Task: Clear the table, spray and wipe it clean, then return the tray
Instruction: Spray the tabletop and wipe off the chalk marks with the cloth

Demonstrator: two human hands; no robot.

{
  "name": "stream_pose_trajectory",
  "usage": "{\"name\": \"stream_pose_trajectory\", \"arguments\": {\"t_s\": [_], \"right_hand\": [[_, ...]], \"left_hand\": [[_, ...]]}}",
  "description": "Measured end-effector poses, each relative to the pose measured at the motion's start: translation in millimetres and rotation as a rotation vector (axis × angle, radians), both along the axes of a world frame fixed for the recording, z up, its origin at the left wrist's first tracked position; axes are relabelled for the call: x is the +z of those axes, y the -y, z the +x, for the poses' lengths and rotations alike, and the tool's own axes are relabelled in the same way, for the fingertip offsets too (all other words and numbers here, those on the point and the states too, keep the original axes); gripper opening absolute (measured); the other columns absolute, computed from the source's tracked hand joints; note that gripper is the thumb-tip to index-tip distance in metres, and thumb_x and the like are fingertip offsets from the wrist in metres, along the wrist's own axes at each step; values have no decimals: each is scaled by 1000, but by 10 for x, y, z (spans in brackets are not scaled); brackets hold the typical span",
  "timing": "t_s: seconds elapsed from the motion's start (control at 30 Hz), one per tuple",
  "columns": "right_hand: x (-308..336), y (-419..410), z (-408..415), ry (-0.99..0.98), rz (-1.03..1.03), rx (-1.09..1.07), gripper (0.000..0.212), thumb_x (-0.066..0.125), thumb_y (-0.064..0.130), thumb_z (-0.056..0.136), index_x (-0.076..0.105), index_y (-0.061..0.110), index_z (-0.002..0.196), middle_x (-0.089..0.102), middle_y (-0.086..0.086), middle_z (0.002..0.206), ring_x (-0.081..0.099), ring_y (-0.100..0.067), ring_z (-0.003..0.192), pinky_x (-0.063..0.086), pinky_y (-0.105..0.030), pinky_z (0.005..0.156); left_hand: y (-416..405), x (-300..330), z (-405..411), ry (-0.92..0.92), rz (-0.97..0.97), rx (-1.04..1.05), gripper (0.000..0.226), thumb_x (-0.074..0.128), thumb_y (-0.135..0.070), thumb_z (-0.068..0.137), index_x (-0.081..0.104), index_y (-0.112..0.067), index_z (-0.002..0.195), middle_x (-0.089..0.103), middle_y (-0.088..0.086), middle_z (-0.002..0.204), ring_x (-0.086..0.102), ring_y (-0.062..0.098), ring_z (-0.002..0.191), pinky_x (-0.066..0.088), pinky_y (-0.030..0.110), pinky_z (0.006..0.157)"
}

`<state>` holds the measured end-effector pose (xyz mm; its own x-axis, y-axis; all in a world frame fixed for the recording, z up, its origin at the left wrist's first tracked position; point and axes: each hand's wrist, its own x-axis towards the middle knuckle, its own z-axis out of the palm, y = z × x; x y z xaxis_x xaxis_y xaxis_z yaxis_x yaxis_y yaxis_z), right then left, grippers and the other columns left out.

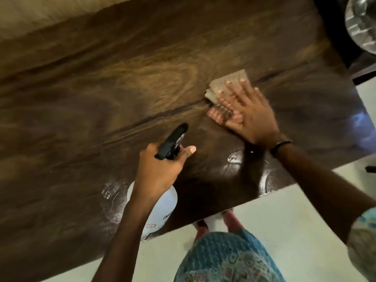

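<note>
A dark wooden table (101,110) fills most of the view. My right hand (247,113) lies flat with spread fingers on a folded beige cloth (227,85) with pink stripes, pressing it to the tabletop right of centre. My left hand (160,167) grips the neck of a white spray bottle (162,206) with a black trigger head (173,140), held above the near part of the table and pointing away from me. Wet, shiny streaks (234,159) show on the wood near the front edge. The picture is blurred by motion.
A round shiny metal object (362,23) sits at the top right beyond the table's end. Pale floor (284,220) runs along the near edge, where my feet and patterned blue garment (227,259) show. The table's right corner lies close to my right forearm.
</note>
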<state>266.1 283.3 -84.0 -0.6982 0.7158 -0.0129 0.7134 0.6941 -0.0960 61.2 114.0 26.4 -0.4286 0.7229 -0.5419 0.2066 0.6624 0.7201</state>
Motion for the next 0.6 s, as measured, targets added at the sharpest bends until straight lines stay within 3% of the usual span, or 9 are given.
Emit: {"name": "stream_pose_trajectory", "arguments": {"t_s": [0.2, 0.3, 0.43, 0.6], "right_hand": [[23, 196, 508, -17, -51, -516, 71, 33, 61, 88, 23, 30, 151, 19, -1, 161, 16, -31, 148, 22, -51, 115], [-2, 686, 348, -36, -62, -623, 72, 33, 61, 89, 23, 27, 152, 21, -5, 160, 16, -34, 147, 23, -53, 113], [37, 1111, -75, -41, -98, -474, 70, 33, 64, 88, 27, 32, 150, 21, -4, 160, 15, -33, 148, 19, -50, 115], [4, 1648, -303, -24, -116, -60, 69, 40, 61, 87, 30, 32, 150, 23, -3, 160, 15, -32, 148, 22, -52, 115]], "left_hand": [[203, 16, 133, 42, -15, 56, 23, 77, -39, 72, 68, -18, 73, 54, -10, 45, 55, -1, 45, 38, 3, 46], [284, 35, 177, 47, -44, 66, 23, 76, -40, 72, 69, -18, 75, 55, -13, 43, 55, -1, 46, 42, 9, 48], [351, 52, 247, 26, -67, 65, 22, 76, -39, 74, 66, -19, 70, 56, -16, 43, 53, 0, 45, 41, 20, 52], [422, 29, 371, -27, -93, 85, 29, 76, -39, 73, 66, -13, 75, 56, -1, 55, 55, 16, 54, 42, 25, 54]]}}
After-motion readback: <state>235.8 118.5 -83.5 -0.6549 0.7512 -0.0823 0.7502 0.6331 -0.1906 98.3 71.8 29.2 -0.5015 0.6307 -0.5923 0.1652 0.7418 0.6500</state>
